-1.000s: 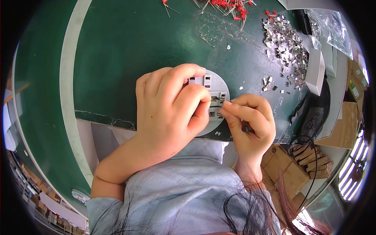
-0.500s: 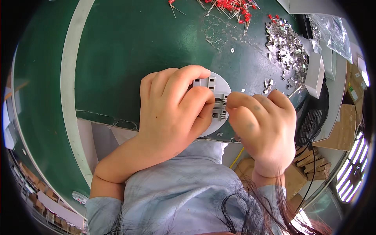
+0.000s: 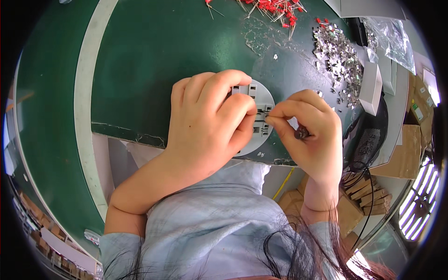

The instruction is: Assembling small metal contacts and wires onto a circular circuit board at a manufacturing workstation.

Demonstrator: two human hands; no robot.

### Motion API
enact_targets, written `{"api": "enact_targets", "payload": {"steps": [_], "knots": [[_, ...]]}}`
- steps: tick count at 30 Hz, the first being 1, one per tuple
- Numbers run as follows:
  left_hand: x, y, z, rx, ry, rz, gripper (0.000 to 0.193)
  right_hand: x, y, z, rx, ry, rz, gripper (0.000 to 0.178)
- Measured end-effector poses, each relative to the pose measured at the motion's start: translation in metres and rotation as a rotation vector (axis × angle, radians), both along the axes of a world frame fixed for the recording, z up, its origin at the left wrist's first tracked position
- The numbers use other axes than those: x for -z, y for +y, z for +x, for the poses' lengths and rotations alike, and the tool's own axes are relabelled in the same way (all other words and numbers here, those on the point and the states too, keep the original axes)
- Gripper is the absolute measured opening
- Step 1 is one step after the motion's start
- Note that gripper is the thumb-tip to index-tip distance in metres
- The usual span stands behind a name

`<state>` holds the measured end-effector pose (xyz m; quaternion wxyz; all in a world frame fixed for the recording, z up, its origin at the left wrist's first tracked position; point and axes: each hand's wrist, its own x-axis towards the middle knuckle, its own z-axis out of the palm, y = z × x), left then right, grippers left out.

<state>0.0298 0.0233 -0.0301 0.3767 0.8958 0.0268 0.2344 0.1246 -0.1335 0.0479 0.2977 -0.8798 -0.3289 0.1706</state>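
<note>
A round, light grey plastic piece (image 3: 264, 95) with raised slots and small metal clips lies at the table's front edge. My left hand (image 3: 203, 121) is curled over its left side, with fingertips on its top and thumb closed against it. At its right side, the thumb and forefinger of my right hand (image 3: 310, 135) are pinched together by a slot; whatever is between those fingertips is too small to make out. In the curl of that same hand sits a dark-handled tool (image 3: 302, 133), of which only the rounded end shows.
Small shiny metal clips (image 3: 338, 60) lie heaped to the right, beside a white box (image 3: 370, 88). Red components with long wire legs (image 3: 275, 9) are piled at the far side. A black mesh basket (image 3: 373, 133) and clear plastic bag (image 3: 392, 42) are at the right edge.
My right hand has rolled over, so its palm side and the tool's dark end now show. Its fingertips stay by the disc's right side. My left hand keeps its hold.
</note>
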Motion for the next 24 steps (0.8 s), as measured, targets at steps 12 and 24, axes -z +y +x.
{"api": "enact_targets", "payload": {"steps": [12,24], "knots": [[0.002,-0.003,0.0,-0.019,-0.037,0.017,0.023,-0.003,-0.007,-0.032,-0.309,-0.717,-0.431,0.015],[0.002,-0.001,-0.001,0.013,-0.011,0.008,0.018,0.02,-0.01,-0.01,-0.177,0.461,1.133,0.067]]}}
